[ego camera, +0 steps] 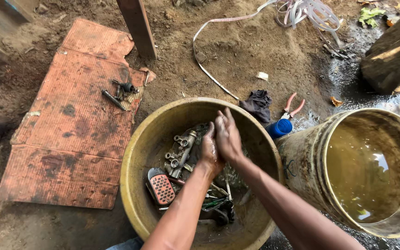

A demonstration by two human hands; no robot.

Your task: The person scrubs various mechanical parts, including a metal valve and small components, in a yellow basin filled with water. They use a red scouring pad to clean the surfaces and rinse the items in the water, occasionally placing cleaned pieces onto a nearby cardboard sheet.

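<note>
Both my hands are pressed together, palm to palm, over a wide yellow basin (140,153). My left hand (208,150) is wet and rests against my right hand (228,135), whose fingers point away from me. Neither hand holds anything that I can see. Under them, in the basin's dirty liquid, lie several greasy metal parts (180,155), an orange and black pedal rubber (161,188) and some hand tools (218,203).
A dirty bucket of murky water (362,171) stands at the right, touching the basin. Behind the basin lie a dark rag (257,103), pink-handled pliers (292,107) and a blue cap (279,128). Flattened reddish cardboard (70,120) at left carries small bolts (119,92). The ground is wet dirt.
</note>
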